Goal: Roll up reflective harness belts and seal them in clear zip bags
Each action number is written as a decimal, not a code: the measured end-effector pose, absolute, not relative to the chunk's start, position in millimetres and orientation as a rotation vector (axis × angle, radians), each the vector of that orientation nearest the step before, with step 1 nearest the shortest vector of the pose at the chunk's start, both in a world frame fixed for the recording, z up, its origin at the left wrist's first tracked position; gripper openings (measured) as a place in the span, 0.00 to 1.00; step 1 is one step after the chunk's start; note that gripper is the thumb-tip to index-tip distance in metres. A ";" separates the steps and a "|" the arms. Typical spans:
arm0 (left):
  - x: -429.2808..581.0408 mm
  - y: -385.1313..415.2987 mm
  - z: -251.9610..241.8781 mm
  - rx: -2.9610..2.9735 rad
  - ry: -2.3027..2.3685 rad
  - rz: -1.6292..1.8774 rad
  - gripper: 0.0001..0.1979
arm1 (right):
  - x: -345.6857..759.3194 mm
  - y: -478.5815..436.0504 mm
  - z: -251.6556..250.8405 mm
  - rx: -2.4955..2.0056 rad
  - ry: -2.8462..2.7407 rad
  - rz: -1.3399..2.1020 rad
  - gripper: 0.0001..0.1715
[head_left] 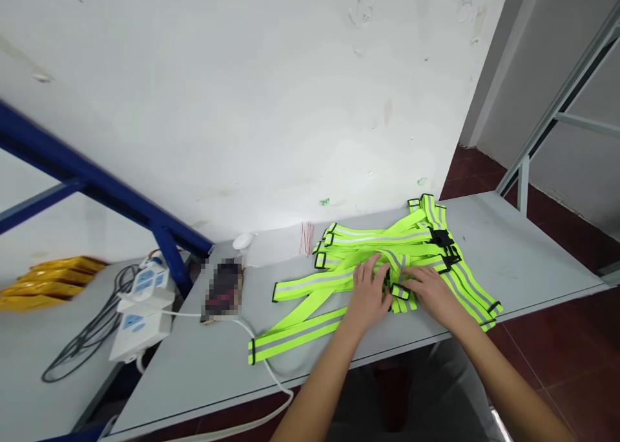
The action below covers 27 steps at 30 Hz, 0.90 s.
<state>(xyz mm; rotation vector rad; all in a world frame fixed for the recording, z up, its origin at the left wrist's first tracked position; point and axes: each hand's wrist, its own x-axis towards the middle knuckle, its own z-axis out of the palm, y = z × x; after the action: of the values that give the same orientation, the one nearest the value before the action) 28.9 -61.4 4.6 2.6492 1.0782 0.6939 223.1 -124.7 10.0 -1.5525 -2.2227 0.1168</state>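
On the grey table lies a heap of neon yellow-green reflective vest straps point(310, 309) with silver stripes and black buckles. My left hand point(369, 293) rests in the middle of the heap, its fingers curled onto the straps beside a black slider. To the right of it, my right hand point(433, 292) pinches a bunched strap near a short end loop point(400, 291). The fingertips of both hands are partly hidden among the bands. Black side-release buckles point(446, 248) lie just beyond my right hand.
Left of the straps are a blurred-out dark item point(223, 290), a clear bag with red twist ties point(306, 238) and a white cable point(247, 329) running off the table's front edge point(203, 411). Power strips point(141, 322) and yellow packets point(53, 280) sit further left.
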 end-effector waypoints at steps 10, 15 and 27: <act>20.9 -72.8 15.7 2.786 0.866 0.331 0.32 | 210.8 -158.8 36.8 -1.709 -2.139 0.350 0.26; 16.5 -68.6 14.6 2.784 0.841 0.215 0.33 | 207.3 -160.9 2.7 -1.648 -2.183 0.130 0.28; 15.0 -67.0 20.9 2.725 0.855 0.361 0.30 | 197.6 -146.4 11.7 -1.466 -2.069 -0.058 0.11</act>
<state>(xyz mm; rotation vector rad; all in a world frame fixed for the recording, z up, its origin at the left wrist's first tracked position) 15.0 -67.0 20.9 2.7248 0.8551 0.3615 197.6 -146.4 11.7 -1.4656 -2.0691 -0.0575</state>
